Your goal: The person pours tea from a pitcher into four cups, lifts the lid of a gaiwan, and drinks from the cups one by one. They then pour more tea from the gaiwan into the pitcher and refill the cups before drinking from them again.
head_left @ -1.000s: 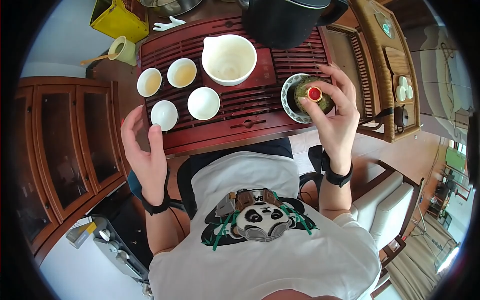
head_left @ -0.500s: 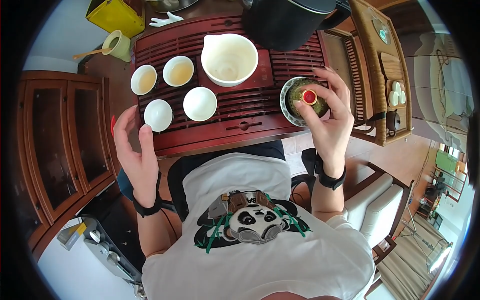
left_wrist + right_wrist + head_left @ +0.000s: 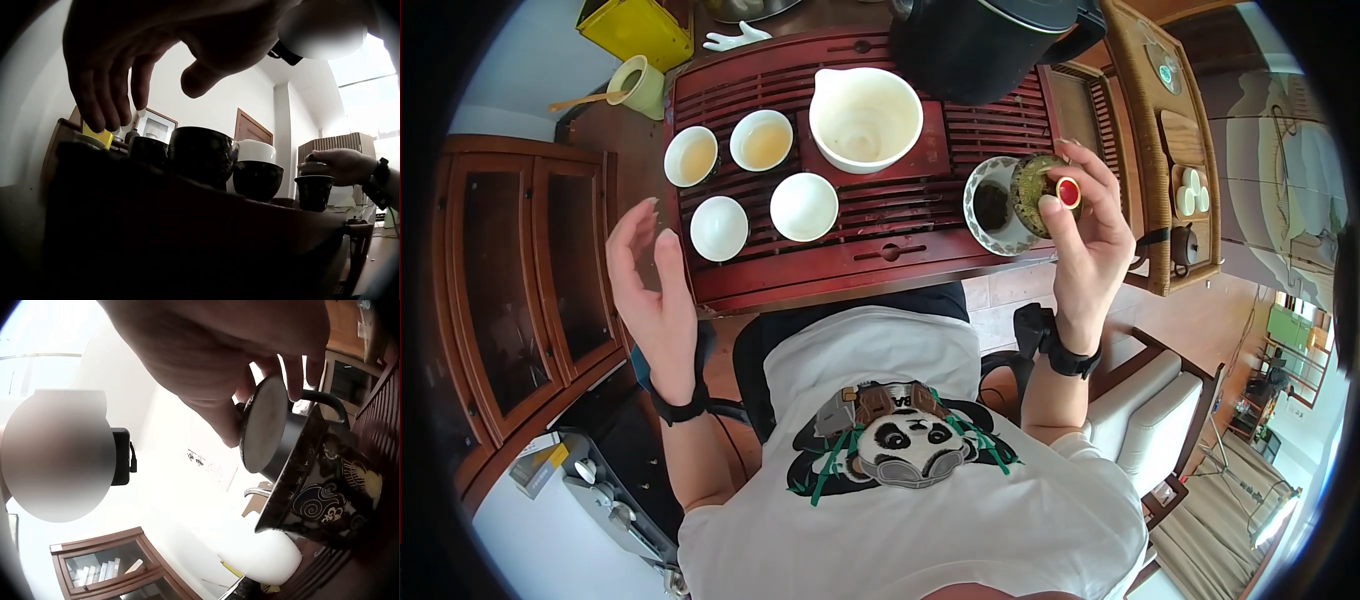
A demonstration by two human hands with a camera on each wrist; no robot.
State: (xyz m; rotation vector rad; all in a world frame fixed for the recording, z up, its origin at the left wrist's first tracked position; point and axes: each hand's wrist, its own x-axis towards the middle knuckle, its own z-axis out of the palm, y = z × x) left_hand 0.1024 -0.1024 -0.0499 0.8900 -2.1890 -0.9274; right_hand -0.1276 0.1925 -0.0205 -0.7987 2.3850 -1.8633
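While the right hand (image 3: 1092, 238) pinches the red-and-gold knob (image 3: 1068, 191) between thumb and fingers, the green lid (image 3: 1032, 190) hangs beneath that grip, tipped so that its knob points to the right and its pale underside turns leftward. Just to its left stands the patterned bowl (image 3: 976, 195), upright on the slatted tray (image 3: 820, 264), dark matter showing inside. What seems to matter most is this offset: the lid overlaps the bowl's right side as seen from the head, at a slant rather than level with the round mouth, so its middle lies to the right of the bowl's; whether its edge touches the rim, I cannot tell. The right hand is far the nearer to both. The left hand (image 3: 655, 295) grasps nothing, its fingers loosely bent beyond the tray's left edge, near but apart from the closest white cup (image 3: 719, 229). Farther out, another white cup (image 3: 804, 207) and two cups of pale yellow liquid (image 3: 679, 146) (image 3: 744, 128) complete the group, with the spouted pitcher (image 3: 838, 112) between them and the black kettle (image 3: 970, 60).
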